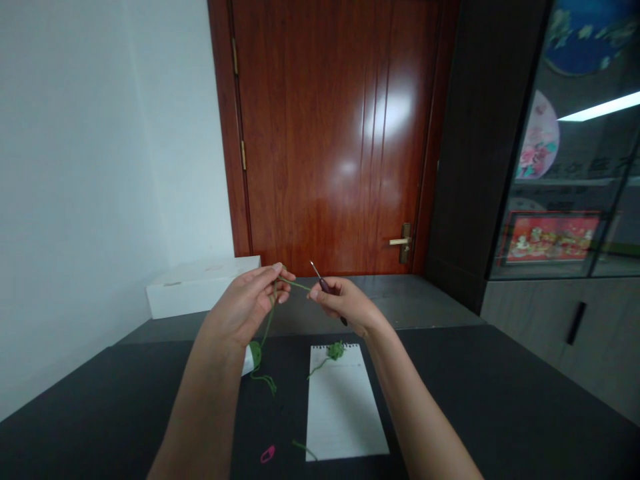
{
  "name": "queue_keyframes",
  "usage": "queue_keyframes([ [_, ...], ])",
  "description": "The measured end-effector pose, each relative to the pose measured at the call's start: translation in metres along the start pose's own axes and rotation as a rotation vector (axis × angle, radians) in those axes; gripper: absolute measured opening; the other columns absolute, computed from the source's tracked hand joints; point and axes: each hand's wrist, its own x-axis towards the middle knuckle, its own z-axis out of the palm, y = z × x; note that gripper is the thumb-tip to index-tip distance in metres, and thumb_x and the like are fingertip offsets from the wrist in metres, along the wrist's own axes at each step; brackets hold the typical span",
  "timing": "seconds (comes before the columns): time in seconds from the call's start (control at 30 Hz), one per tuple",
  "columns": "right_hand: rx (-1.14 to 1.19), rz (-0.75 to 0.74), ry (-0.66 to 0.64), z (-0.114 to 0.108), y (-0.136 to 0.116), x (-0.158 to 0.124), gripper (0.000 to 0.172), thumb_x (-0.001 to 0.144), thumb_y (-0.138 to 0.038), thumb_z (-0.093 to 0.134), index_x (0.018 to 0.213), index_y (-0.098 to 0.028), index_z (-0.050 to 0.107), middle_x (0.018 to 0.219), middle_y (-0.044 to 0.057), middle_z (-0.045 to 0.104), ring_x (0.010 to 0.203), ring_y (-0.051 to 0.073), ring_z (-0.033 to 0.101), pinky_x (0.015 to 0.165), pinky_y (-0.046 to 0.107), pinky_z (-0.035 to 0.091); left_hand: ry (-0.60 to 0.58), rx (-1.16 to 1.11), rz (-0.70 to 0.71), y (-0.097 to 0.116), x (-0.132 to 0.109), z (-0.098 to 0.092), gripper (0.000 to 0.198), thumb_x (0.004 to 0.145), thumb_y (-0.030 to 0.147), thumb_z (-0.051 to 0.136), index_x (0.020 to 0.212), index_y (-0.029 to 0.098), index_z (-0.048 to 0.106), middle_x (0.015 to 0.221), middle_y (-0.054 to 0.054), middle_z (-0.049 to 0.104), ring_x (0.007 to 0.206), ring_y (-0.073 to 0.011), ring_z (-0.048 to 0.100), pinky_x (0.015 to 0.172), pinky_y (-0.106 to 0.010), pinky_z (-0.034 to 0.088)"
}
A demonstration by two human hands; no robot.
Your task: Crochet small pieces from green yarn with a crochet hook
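Observation:
Above the dark table, my left hand [257, 293] is closed on a strand of green yarn [299, 285], with the strand running over its fingers. One length of it hangs down to the green yarn ball [255, 355], which has a white label and is partly hidden behind my left wrist. The other length stretches across to my right hand [343, 300], where thumb and finger pinch its end. My right hand also grips a crochet hook [325, 285] with a dark handle, its metal tip pointing up and left.
A white notepad sheet [345, 413] lies on the table [445, 387], a small green crocheted piece [336, 351] at its top. A yarn scrap [304, 449] crosses its lower left corner. Left of that lies a pink stitch marker [268, 455]. A white box [195, 287] stands at the back left.

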Motion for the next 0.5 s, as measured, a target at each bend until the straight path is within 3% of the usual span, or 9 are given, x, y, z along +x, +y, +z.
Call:
queue_keyframes([
  [0.17, 0.017, -0.012, -0.010, -0.003, -0.003, -0.001, 0.039, 0.070, -0.053, 0.079, 0.078, -0.018, 0.064, 0.057, -0.009, 0.044, 0.047, 0.006, 0.029, 0.046, 0.025, 0.017, -0.021, 0.029, -0.025, -0.003, 0.001, -0.001, 0.018, 0.075, 0.024, 0.082, 0.082, 0.008, 0.078, 0.086, -0.013, 0.073, 0.072, -0.0165, 0.060, 0.060, -0.027, 0.045],
  [0.33, -0.018, -0.023, -0.014, -0.005, -0.007, -0.002, 0.041, 0.070, -0.056, 0.078, 0.075, -0.018, 0.062, 0.056, -0.008, 0.043, 0.048, 0.006, 0.031, 0.047, 0.025, 0.019, -0.090, 0.090, -0.047, -0.002, -0.002, 0.005, 0.029, 0.079, 0.025, 0.079, 0.104, 0.011, 0.078, 0.097, -0.014, 0.074, 0.077, -0.0174, 0.061, 0.063, -0.028, 0.043],
  [0.5, -0.018, -0.022, -0.041, -0.004, -0.007, -0.003, 0.043, 0.069, -0.058, 0.078, 0.076, -0.018, 0.061, 0.057, -0.008, 0.043, 0.048, 0.007, 0.032, 0.047, 0.025, 0.019, -0.138, 0.080, -0.056, -0.002, -0.006, 0.012, 0.049, 0.078, 0.022, 0.080, 0.125, 0.013, 0.069, 0.103, -0.015, 0.075, 0.087, -0.0221, 0.066, 0.070, -0.030, 0.044],
])
